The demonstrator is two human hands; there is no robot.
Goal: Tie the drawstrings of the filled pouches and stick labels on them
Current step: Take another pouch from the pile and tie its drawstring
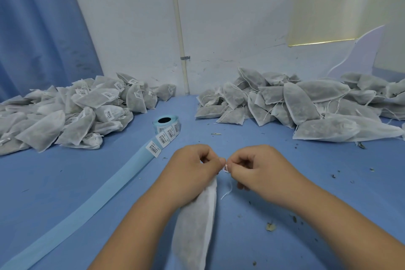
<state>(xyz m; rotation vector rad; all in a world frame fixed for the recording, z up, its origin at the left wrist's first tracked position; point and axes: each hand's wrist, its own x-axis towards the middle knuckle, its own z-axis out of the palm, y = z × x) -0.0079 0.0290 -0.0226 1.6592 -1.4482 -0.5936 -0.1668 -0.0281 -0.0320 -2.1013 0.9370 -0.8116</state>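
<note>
pouch (195, 221): matt, thin white non-woven cloth | drawstring (228, 190): white thread | label roll (167, 126): glossy blue backing, white paper labels | table (65, 182): matt blue cloth | wall (219, 28): scuffed white paint

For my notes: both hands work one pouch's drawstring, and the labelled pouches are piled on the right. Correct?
No: the head view shows the labelled pouches piled on the left. Left hand and right hand do work the drawstring of one pouch.
</note>
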